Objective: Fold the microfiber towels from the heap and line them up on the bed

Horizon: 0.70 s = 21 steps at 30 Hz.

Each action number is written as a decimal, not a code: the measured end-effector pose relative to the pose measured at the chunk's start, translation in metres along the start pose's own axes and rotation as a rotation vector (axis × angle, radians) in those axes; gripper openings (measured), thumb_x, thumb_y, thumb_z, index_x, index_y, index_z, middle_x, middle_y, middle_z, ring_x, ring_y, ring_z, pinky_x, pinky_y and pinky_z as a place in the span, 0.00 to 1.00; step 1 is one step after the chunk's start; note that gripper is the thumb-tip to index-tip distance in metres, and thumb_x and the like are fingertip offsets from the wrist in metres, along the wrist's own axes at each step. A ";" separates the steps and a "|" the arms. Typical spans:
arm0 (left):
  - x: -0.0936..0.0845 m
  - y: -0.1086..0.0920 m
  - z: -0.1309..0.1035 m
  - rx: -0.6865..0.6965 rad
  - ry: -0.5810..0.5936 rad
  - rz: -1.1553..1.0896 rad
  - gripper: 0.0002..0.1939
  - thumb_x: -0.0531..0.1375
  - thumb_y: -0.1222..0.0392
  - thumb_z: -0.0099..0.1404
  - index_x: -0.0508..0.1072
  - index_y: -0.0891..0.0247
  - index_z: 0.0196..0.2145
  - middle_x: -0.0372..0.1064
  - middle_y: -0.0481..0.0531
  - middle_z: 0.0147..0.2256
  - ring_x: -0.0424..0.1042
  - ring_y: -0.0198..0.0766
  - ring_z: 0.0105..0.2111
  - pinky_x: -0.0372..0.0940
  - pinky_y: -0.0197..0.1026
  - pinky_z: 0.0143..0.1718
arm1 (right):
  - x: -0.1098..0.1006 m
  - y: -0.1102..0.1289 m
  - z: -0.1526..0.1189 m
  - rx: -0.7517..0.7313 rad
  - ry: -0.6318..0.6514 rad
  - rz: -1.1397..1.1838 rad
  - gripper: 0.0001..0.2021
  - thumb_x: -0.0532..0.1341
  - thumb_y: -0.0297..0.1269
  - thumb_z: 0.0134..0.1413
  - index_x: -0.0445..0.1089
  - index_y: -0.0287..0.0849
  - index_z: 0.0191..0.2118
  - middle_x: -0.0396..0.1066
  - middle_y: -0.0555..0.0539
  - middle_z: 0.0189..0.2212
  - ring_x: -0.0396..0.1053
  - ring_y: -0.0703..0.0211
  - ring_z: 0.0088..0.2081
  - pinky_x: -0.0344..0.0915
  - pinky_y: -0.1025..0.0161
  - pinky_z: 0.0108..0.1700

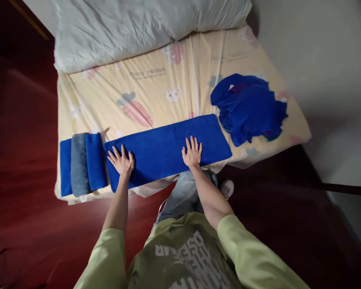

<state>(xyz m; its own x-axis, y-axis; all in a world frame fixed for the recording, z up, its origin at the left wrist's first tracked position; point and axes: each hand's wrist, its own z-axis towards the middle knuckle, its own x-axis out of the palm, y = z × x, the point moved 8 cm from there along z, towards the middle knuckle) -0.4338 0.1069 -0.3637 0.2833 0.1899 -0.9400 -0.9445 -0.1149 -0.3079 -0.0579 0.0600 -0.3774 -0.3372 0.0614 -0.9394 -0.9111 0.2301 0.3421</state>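
A blue towel [159, 150] lies flat as a long strip along the near edge of the bed. My left hand [122, 161] rests palm down near its left end, fingers spread. Toward its right end, my right hand [192, 152] lies flat on the cloth, fingers also apart. Left of the strip sit rolled or folded towels, two blue [95, 160] and one grey [80, 164], side by side. A crumpled heap of blue cloth [249, 108] lies to the right, with bits of purple and green showing.
The bed has a cream sheet [99, 96] printed with carrots and rabbits. A white quilt or pillow [138, 28] fills its far side. A grey wall [325, 72] stands on the right, and dark red floor [27, 152] surrounds the near and left edges.
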 end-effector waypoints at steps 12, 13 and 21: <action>-0.008 -0.012 0.000 -0.029 0.036 -0.136 0.34 0.50 0.47 0.72 0.56 0.64 0.71 0.33 0.61 0.73 0.28 0.62 0.72 0.28 0.67 0.69 | -0.019 -0.079 0.095 0.154 0.018 -0.135 0.31 0.44 0.48 0.71 0.47 0.39 0.73 0.39 0.39 0.74 0.36 0.46 0.74 0.37 0.40 0.72; -0.007 -0.013 0.001 -0.030 0.040 -0.138 0.34 0.50 0.47 0.72 0.56 0.64 0.71 0.33 0.61 0.73 0.28 0.62 0.72 0.28 0.67 0.69 | -0.020 -0.090 0.108 0.168 0.027 -0.159 0.32 0.43 0.48 0.71 0.46 0.38 0.74 0.38 0.39 0.74 0.35 0.46 0.74 0.36 0.40 0.72; 0.005 -0.009 0.005 -0.017 0.034 -0.074 0.33 0.53 0.48 0.73 0.56 0.64 0.70 0.33 0.59 0.74 0.31 0.64 0.71 0.32 0.72 0.67 | -0.015 -0.123 0.153 0.115 -0.030 -0.320 0.33 0.39 0.50 0.71 0.40 0.42 0.75 0.33 0.41 0.75 0.32 0.47 0.75 0.39 0.37 0.71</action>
<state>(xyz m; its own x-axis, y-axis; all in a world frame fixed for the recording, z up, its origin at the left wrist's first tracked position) -0.4244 0.1134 -0.3646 0.3576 0.1655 -0.9191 -0.9180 -0.1185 -0.3785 0.0953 0.1791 -0.4091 -0.0302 -0.0037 -0.9995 -0.9364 0.3498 0.0270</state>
